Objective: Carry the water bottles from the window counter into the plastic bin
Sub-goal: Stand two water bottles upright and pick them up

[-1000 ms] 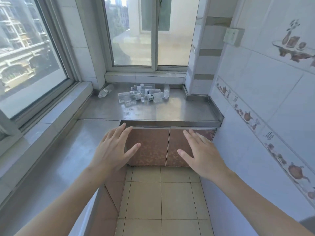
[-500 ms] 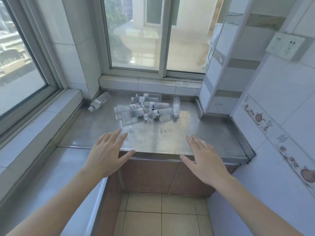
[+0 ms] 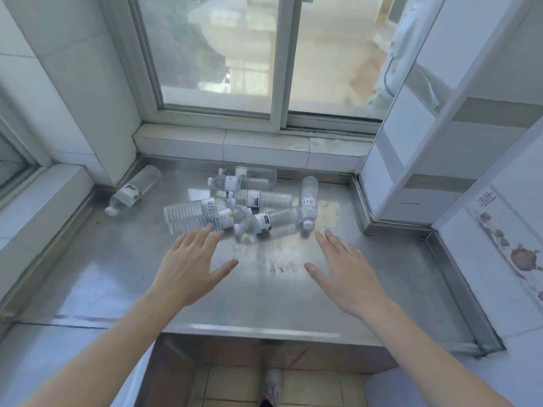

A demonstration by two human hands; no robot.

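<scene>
Several clear water bottles [image 3: 249,201] with white labels lie in a heap on the steel window counter [image 3: 117,274], below the window. One more bottle [image 3: 133,189] lies apart at the counter's back left corner. My left hand [image 3: 189,267] hovers flat over the counter, its fingertips just short of the nearest bottle [image 3: 194,214]. My right hand [image 3: 345,268] hovers flat to the right, fingers spread, a little in front of the heap. Both hands hold nothing. No plastic bin is in view.
A tiled sill [image 3: 264,145] and window run behind the counter. A white tiled pillar [image 3: 426,148] and wall close the right side. A lower ledge [image 3: 44,201] runs along the left. Floor tiles and my shoe [image 3: 273,383] show below the counter's front edge.
I have stepped up to the counter. Both hands have moved forward from over the cabinet front to just in front of the bottle heap, still open.
</scene>
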